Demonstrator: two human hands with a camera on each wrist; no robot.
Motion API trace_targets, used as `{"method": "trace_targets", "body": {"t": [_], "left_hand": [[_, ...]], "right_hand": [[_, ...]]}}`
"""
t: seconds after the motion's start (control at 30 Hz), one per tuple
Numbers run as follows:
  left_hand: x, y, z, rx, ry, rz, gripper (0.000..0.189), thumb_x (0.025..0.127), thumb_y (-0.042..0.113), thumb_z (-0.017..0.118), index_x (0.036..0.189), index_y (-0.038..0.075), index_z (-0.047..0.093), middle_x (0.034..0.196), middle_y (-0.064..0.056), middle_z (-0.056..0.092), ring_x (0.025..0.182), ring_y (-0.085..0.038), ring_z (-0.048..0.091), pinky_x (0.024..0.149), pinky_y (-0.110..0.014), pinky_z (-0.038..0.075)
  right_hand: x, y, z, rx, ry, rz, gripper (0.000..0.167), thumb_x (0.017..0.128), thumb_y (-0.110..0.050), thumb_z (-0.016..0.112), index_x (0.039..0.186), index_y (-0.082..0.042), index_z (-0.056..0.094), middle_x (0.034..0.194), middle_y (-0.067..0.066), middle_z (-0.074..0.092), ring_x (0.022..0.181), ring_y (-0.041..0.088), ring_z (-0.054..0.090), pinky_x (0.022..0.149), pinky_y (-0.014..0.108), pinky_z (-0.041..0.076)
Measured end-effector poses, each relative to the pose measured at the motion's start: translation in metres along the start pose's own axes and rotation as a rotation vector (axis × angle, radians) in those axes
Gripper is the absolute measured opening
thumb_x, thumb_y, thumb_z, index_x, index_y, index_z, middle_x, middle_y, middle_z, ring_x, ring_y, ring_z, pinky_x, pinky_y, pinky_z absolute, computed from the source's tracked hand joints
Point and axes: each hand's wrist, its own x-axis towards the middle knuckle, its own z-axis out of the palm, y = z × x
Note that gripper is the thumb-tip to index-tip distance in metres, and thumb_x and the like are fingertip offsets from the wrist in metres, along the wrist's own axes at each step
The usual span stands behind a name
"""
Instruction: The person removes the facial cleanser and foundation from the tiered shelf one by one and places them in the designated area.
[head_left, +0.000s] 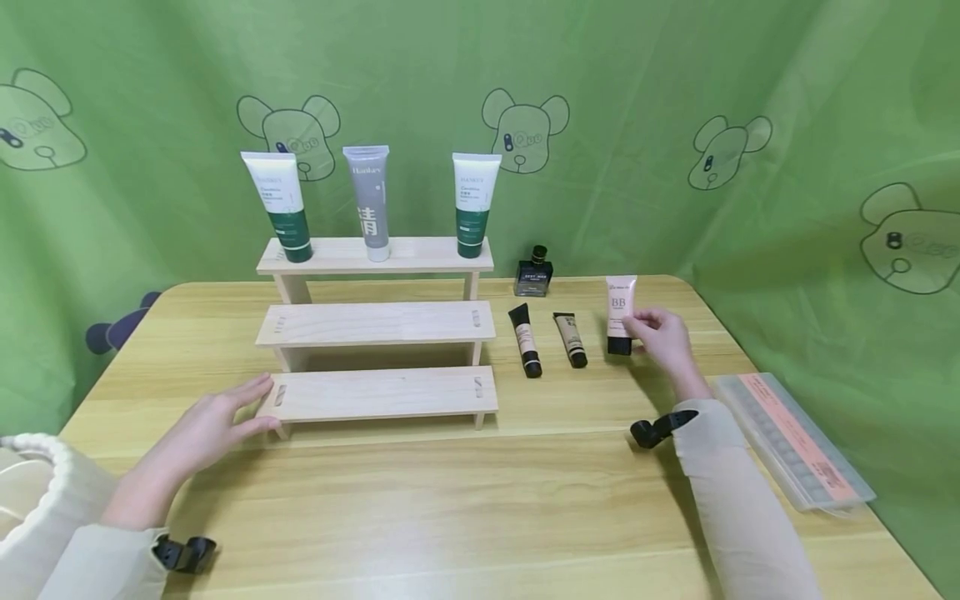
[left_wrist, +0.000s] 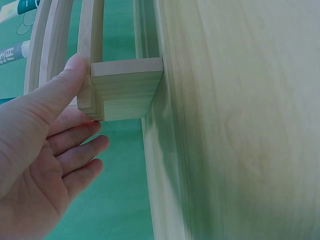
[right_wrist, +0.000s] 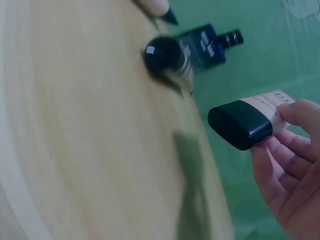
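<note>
Right hand: the right hand (head_left: 663, 337) has its fingers closed on a pale pink flat plastic tube with a black cap (head_left: 619, 307), lettered "BB".
Pink tube: held cap down, right of the other small containers, over the wood-grain bench (head_left: 450, 517).
Left hand: the left hand (head_left: 217, 425) pinches the left end of the lowest tier between thumb and index finger, the other fingers loosely extended.
Stand: a pale wooden three-tier stand (head_left: 375, 323); its lower two tiers are bare.
Top tier: a grey tube (head_left: 369, 204) stands between two white-and-green tubes (head_left: 475, 204), all caps down.
Right of stand: a pink-and-black slim tube (head_left: 526, 340) and a tan tube with a black cap (head_left: 571, 340) lie near each other; behind stands a dark square glass bottle (head_left: 533, 277).
Right edge: a clear plastic box with a pink label (head_left: 795, 442).
</note>
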Motion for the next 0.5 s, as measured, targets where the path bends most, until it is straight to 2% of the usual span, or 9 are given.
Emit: {"method": "trace_targets", "body": {"t": [0.23, 0.5], "left_hand": [[0.001, 0.001, -0.001, 0.006, -0.002, -0.006, 0.067, 0.085, 0.036, 0.064, 0.131, -0.008, 0.043, 0.136, -0.026, 0.038, 0.117, -0.049, 0.038, 0.096, -0.060, 0.031], [0.001, 0.001, -0.001, 0.006, -0.011, -0.011, 0.068, 0.085, 0.037, 0.063, 0.131, -0.008, 0.042, 0.137, -0.025, 0.037, 0.118, -0.049, 0.038, 0.096, -0.060, 0.030]], "right_hand": [[0.006, 0.019, -0.007, -0.058, -0.032, 0.092, 0.052, 0.093, -0.030, 0.053, 0.124, 0.012, 0.047, 0.112, 0.029, 0.053, 0.067, 0.009, 0.057, 0.064, 0.029, 0.055], [0.015, 0.032, -0.005, -0.064, -0.055, 0.142, 0.052, 0.093, -0.030, 0.054, 0.122, 0.013, 0.049, 0.111, 0.029, 0.053, 0.068, 0.005, 0.055, 0.061, 0.022, 0.054]]}}
